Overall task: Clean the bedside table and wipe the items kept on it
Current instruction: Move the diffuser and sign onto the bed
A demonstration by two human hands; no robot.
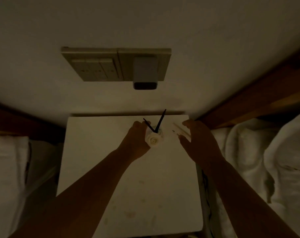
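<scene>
Two bare forearms are reaching in from the near edge over a white bedside table [97, 152], whose near part is showing a few faint reddish stains [129, 214]. Going from the left, white bedding [8, 160] is lying beside the table's left edge, with a dark wooden strip running behind it against the wall. The left hand [134, 140] is sitting over the far middle of the tabletop, its fingers curling closed around a small pale vase-like holder that is carrying a white rose-shaped ornament [154, 140] and two thin dark sticks [158, 121] spreading upward in a V; the holder itself is mostly hidden by the hand in the dim light. Just to the right, a small clear item [182, 131] with pale edges is lying at the far right corner of the table, too dim to identify. The right hand [197, 140] is hovering around it with fingers spread and curved, not closed on anything; whether the fingertips are touching it cannot be told. On the wall above the table, a switch panel [92, 66] is sitting with a grey adapter [145, 73] plugged into its right half. At the far right, a wooden bed frame [259, 93] is slanting toward the wall, and rumpled white bedclothes [266, 160] are piling up against the table's right side.
</scene>
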